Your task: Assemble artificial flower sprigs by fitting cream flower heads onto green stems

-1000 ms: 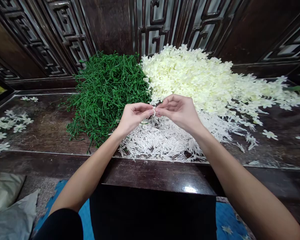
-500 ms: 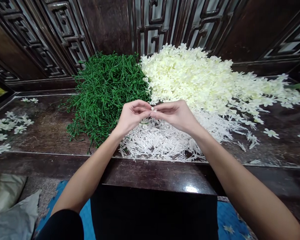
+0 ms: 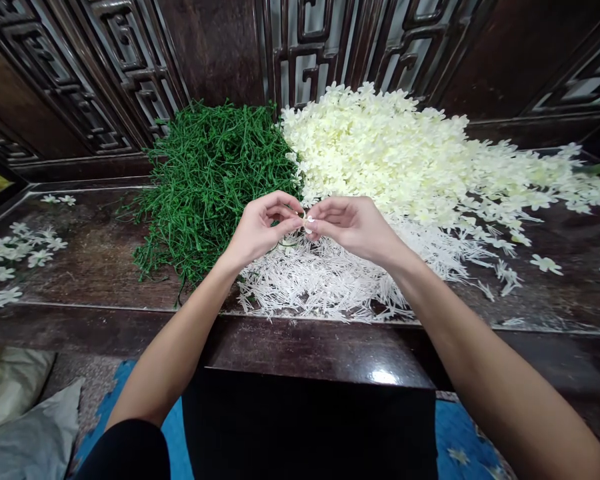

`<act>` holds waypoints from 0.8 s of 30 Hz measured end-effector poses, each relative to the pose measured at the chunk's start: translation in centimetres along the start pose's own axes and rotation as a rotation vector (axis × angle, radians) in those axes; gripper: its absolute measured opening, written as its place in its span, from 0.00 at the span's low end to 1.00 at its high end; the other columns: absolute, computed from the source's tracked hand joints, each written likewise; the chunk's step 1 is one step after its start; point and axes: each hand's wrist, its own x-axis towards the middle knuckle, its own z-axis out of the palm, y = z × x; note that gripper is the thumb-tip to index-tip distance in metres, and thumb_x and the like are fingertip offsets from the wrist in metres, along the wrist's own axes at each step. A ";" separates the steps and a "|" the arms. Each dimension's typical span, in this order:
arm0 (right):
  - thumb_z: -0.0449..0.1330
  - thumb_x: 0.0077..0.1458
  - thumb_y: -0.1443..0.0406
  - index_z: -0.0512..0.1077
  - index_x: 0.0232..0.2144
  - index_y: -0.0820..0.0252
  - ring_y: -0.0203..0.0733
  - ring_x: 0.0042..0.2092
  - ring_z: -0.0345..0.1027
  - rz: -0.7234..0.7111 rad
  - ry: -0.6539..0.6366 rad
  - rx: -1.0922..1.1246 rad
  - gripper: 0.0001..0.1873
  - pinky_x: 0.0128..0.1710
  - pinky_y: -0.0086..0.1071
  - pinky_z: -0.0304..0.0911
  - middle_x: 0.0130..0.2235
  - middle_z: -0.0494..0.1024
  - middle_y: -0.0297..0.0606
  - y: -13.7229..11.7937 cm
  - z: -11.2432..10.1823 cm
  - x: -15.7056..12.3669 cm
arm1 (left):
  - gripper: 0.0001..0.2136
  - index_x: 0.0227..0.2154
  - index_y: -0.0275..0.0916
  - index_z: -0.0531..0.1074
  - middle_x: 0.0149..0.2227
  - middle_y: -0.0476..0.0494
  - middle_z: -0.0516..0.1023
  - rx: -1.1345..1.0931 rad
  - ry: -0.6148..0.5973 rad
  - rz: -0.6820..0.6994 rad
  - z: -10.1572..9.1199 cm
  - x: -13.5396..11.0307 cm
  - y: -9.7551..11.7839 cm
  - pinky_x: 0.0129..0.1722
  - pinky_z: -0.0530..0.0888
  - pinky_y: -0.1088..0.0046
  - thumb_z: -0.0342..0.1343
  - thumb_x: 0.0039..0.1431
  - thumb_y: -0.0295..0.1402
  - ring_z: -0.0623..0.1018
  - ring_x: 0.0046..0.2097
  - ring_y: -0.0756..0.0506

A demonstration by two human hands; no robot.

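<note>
My left hand and my right hand meet fingertip to fingertip over the ledge. Pinched between them is a small white artificial flower, mostly covered by the fingers. A pile of green plastic stems lies just behind and left of my left hand. Cream-white flower heads are heaped behind my right hand. Under both wrists spreads a layer of thin white stamen-like pieces.
Finished-looking white flowers lie at the left on the dark wooden ledge. Carved wooden panels rise behind the piles. Pale sacks stand on the floor at lower left. One loose flower lies at right.
My fingertips have shifted slightly around the flower, and more of its white petals show by my right thumb. Both hands stay in nearly the same place.
</note>
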 end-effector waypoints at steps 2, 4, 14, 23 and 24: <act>0.70 0.51 0.58 0.78 0.48 0.58 0.40 0.35 0.77 -0.016 -0.013 -0.012 0.22 0.44 0.44 0.75 0.34 0.81 0.38 0.1 0.1 0.0 | 0.09 0.33 0.39 0.73 0.35 0.46 0.79 0.013 -0.001 0.011 -0.1 0.0 -0.1 0.39 0.75 0.72 0.65 0.51 0.33 0.78 0.35 0.50; 0.69 0.53 0.58 0.77 0.50 0.58 0.41 0.38 0.76 -0.041 -0.041 -0.046 0.22 0.46 0.44 0.74 0.37 0.82 0.39 0.1 0.2 -0.1 | 0.08 0.33 0.39 0.71 0.34 0.47 0.78 0.018 0.012 0.026 -0.2 0.0 -0.2 0.39 0.75 0.73 0.64 0.52 0.32 0.78 0.35 0.50; 0.71 0.48 0.56 0.81 0.29 0.56 0.42 0.32 0.77 -0.066 0.072 -0.068 0.11 0.38 0.43 0.77 0.30 0.82 0.38 0.4 0.6 0.0 | 0.07 0.36 0.40 0.71 0.35 0.46 0.77 0.155 0.019 0.068 -0.4 0.0 0.1 0.39 0.75 0.73 0.60 0.55 0.31 0.78 0.37 0.49; 0.67 0.53 0.61 0.79 0.26 0.56 0.42 0.32 0.77 -0.083 0.169 -0.187 0.06 0.37 0.43 0.77 0.29 0.81 0.37 0.0 -0.4 -0.1 | 0.16 0.36 0.40 0.78 0.45 0.39 0.76 0.817 -0.289 0.307 -2.9 0.1 -2.4 0.45 0.70 0.63 0.45 0.58 0.19 0.70 0.49 0.41; 0.67 0.53 0.62 0.79 0.26 0.56 0.42 0.31 0.76 -0.083 0.176 -0.193 0.06 0.37 0.44 0.77 0.29 0.80 0.37 -0.1 -0.4 -0.1 | 0.15 0.35 0.39 0.78 0.45 0.39 0.76 0.835 -0.324 0.310 -2.9 0.1 -2.7 0.45 0.69 0.64 0.46 0.59 0.21 0.70 0.49 0.41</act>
